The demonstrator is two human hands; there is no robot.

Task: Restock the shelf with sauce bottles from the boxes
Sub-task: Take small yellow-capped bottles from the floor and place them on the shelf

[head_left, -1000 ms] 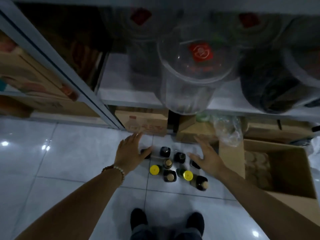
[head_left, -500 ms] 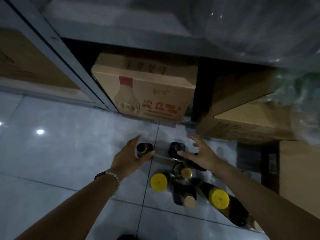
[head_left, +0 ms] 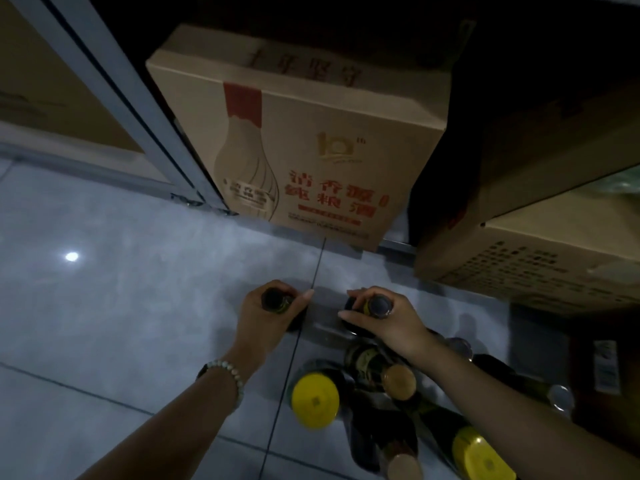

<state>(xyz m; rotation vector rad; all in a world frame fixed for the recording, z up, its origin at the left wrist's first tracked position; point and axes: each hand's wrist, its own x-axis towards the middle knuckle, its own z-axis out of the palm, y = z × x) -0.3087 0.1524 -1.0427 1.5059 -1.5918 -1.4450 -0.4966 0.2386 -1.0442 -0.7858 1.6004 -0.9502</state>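
Several dark sauce bottles stand on the grey tiled floor, seen from above. My left hand grips the neck of a dark-capped bottle at the far left of the group. My right hand grips the neck of another dark-capped bottle beside it. Closer to me stand a yellow-capped bottle, a brown-capped bottle and a second yellow-capped bottle, partly hidden under my right forearm.
A printed cardboard box sits under the shelf straight ahead, with another box to its right. A grey metal shelf post slants down on the left. Dark objects lie on the floor at far right.
My head has dropped lower toward the floor. Both hands, open and reaching before, have closed round the necks of the two farthest bottles.
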